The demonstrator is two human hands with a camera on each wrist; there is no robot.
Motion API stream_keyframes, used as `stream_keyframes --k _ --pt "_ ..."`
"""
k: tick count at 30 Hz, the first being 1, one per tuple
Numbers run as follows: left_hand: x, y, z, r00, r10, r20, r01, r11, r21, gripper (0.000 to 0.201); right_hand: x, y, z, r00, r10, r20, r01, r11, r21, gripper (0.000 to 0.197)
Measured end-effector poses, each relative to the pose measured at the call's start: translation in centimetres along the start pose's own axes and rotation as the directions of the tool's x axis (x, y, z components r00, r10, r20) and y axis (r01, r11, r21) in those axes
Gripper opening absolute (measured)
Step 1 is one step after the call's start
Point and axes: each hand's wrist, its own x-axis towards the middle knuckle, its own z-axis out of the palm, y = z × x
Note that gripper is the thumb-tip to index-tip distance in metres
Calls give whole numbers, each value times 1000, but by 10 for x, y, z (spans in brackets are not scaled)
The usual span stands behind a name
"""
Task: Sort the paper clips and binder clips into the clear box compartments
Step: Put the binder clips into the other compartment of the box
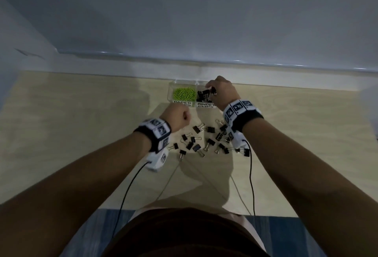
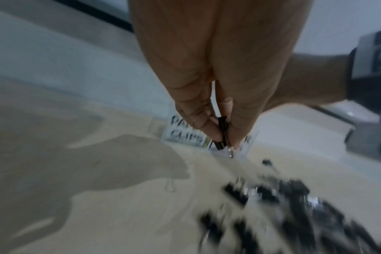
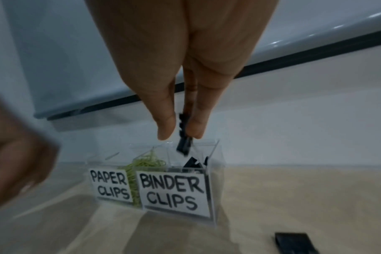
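Right hand [image 1: 222, 90] pinches a small black binder clip [image 3: 183, 146] between thumb and fingertips, hanging it over the right compartment of the clear plastic two-compartment box [image 3: 215, 171], the one labelled BINDER CLIPS. Probably about to drop. Left hand [image 1: 176, 115], at 7 o'clock from the box, pinches another black clip [image 2: 221, 132], likely queued next. Green paper clips [image 1: 184, 94] fill the left compartment. Loose black binder clips [image 1: 206, 141] are scattered at 6 o'clock on the pale wooden tabletop [image 1: 81, 113], so the job's partway.

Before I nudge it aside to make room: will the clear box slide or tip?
The clear box probably slides: smooth plastic on a smooth tabletop. It looks light, holding only paper clips and binder clips. A high push might tip it.
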Motion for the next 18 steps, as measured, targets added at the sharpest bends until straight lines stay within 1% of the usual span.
stream_keyframes --k 2,4,5,6,8,10,11,13,16,17,18 --pt "26 24 -12 995 48 -84 -50 998 -31 3 -6 1 1 1000 16 -19 -16 1000 -17 36" --pt "51 42 -18 984 97 -150 -104 994 -35 3 -20 6 4 996 1 -95 -2 1000 -11 33" --pt "62 50 -19 979 118 -167 -124 992 -22 3 -29 9 8 994 6 -106 -7 1000 -11 32" --pt "71 55 -17 977 129 -167 -132 991 -5 3 -39 13 14 997 28 -77 -29 999 -15 31" --pt "85 60 -10 983 129 -133 -125 991 39 5 -58 21 31 994 81 78 -77 996 -42 29" --pt "94 58 0 987 127 -101 -118 989 91 9 -72 24 49 970 81 230 -59 993 -100 28" --pt "96 56 4 987 130 -94 -120 987 106 11 -77 25 57 960 64 274 -34 993 -112 31" --pt "91 52 9 981 168 -94 -154 979 137 14 -81 26 67 950 25 311 4 996 -91 39" --pt "66 44 18 959 255 -123 -228 953 198 8 -82 27 73 955 -53 293 97 986 -139 41" --pt "55 38 24 960 258 -105 -232 950 211 6 -83 27 73 955 -69 287 119 980 -161 40" --pt "44 30 31 970 232 -70 -213 953 214 5 -82 29 73 956 -78 284 131 976 -173 40"
